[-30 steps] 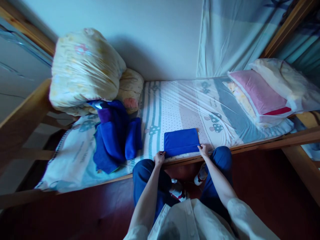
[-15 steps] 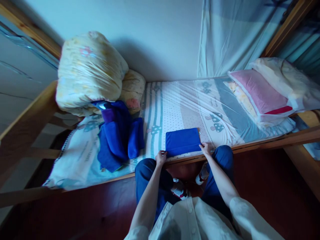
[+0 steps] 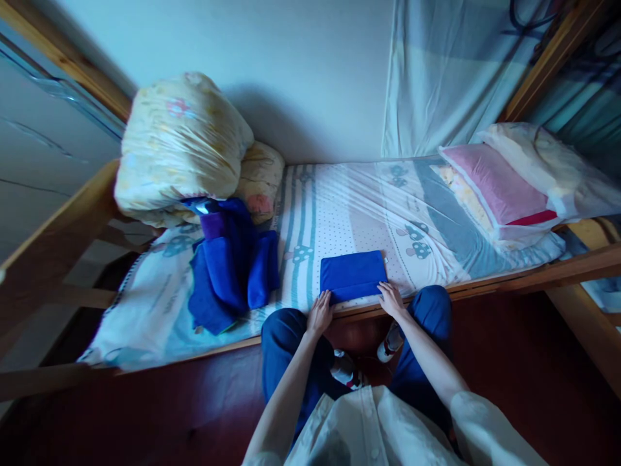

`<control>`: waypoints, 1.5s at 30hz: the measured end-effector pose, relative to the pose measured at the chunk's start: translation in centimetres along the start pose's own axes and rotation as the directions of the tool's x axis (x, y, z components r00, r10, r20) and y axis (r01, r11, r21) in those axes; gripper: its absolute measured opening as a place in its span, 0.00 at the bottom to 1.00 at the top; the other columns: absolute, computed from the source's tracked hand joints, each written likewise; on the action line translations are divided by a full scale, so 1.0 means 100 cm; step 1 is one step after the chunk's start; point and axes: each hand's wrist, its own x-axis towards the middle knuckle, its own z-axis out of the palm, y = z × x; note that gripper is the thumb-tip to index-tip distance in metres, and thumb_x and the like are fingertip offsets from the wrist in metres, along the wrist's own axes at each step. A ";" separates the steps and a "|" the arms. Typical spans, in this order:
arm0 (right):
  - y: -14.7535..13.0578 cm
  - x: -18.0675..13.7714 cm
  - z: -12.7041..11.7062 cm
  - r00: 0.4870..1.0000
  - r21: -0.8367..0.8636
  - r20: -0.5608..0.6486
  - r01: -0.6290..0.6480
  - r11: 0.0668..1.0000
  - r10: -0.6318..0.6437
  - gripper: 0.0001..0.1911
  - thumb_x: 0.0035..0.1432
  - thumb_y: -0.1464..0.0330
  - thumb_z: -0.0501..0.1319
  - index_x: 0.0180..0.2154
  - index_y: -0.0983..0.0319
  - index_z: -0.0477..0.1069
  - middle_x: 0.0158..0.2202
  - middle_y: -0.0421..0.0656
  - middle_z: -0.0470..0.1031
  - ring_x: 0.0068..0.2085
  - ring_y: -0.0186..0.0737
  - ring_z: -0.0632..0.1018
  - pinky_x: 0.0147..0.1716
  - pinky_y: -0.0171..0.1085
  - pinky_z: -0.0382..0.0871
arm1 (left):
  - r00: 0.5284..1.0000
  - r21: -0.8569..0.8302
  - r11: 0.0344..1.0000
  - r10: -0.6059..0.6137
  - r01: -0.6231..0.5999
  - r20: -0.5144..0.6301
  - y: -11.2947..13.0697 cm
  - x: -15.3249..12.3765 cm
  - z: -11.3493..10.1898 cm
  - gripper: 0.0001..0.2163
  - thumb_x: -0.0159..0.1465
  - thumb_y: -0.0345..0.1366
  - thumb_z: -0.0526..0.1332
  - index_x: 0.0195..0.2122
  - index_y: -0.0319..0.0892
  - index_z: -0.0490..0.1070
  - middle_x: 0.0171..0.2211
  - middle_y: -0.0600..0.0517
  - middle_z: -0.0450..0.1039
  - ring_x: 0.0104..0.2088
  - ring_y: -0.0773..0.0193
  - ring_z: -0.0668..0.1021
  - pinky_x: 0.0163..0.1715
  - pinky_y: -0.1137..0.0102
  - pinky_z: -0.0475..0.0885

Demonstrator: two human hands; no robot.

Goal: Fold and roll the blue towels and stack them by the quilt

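Note:
A folded blue towel [image 3: 352, 275] lies flat on the patterned bed sheet [image 3: 339, 207], close to the bed's front edge. My left hand [image 3: 320, 312] rests open at the towel's near left corner, fingers stretched out flat. At the near right corner my right hand [image 3: 391, 299] lies open in the same way, fingertips touching the towel's edge. Neither hand holds anything.
A heap of blue towels [image 3: 233, 265] sits to the left, under a bagged yellow quilt [image 3: 179, 145]. Pink and white pillows [image 3: 504, 184] lie at the right end. The wooden bed rail [image 3: 533, 275] runs along the front; my knees press against it.
Both hands have let go of the towel's near corners and now lie flat and open at its edge. The towel has stayed in place.

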 end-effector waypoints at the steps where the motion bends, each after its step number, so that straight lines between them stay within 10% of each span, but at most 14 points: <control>1: 0.001 0.000 0.001 1.000 -0.021 0.013 -0.002 1.000 0.002 0.26 0.62 0.75 0.61 0.62 0.61 0.72 0.63 0.51 0.73 0.65 0.46 0.72 0.66 0.47 0.64 | 1.000 0.024 1.000 -0.006 0.006 0.009 0.000 0.000 0.002 0.25 0.67 0.33 0.52 0.66 0.34 0.63 0.65 0.37 0.68 0.68 0.49 0.67 0.69 0.52 0.60; 14: 0.012 0.015 0.019 0.995 -0.136 -0.022 -0.104 0.985 0.102 0.26 0.64 0.81 0.53 0.60 0.63 0.74 0.63 0.52 0.72 0.66 0.45 0.71 0.65 0.46 0.65 | 0.996 0.246 0.967 0.044 -0.062 0.076 -0.009 0.010 0.008 0.28 0.64 0.21 0.47 0.66 0.30 0.65 0.65 0.33 0.66 0.66 0.49 0.69 0.68 0.52 0.60; 45: -0.019 -0.028 -0.015 0.949 -0.108 0.035 -0.307 0.946 0.312 0.18 0.62 0.79 0.58 0.48 0.60 0.81 0.44 0.54 0.83 0.46 0.49 0.82 0.51 0.41 0.69 | 0.979 0.149 0.989 -0.049 0.020 0.197 0.015 -0.030 -0.021 0.30 0.58 0.18 0.52 0.62 0.37 0.70 0.61 0.36 0.72 0.64 0.52 0.73 0.62 0.56 0.69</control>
